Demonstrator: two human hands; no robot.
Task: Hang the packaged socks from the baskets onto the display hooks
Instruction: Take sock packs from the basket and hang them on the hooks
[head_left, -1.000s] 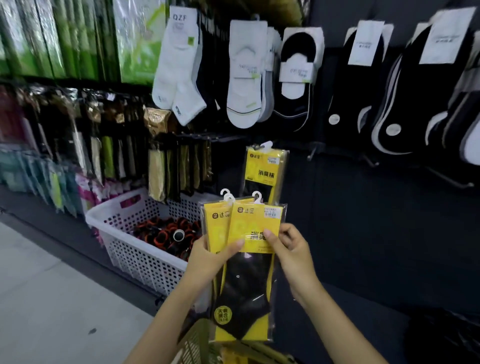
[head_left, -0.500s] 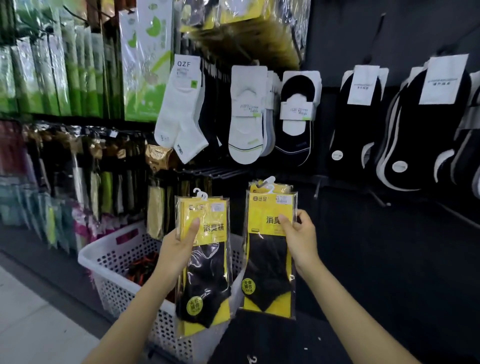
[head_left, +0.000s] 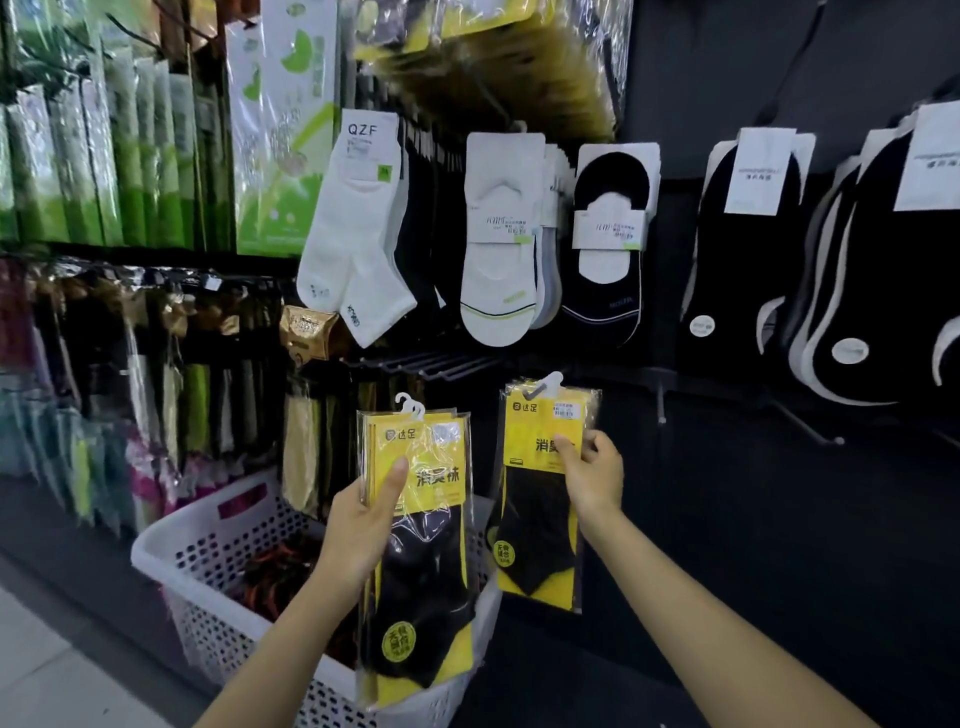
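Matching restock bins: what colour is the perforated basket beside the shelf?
The basket is white, clearest in the head view.

- sock packs (head_left: 421, 519): glossy clear plastic film, yellow card inserts
- basket (head_left: 208, 587): white perforated plastic
- display hooks (head_left: 431, 364): dark metal wire
- hanging socks (head_left: 358, 234): matt knit cloth

We see a stack of yellow-and-black sock packs (head_left: 415, 519), upright in clear sleeves, in front of the white basket (head_left: 208, 530). At its three o'clock, a second pack (head_left: 535, 467), white hanger uppermost; dark display hooks (head_left: 431, 364) at twelve.
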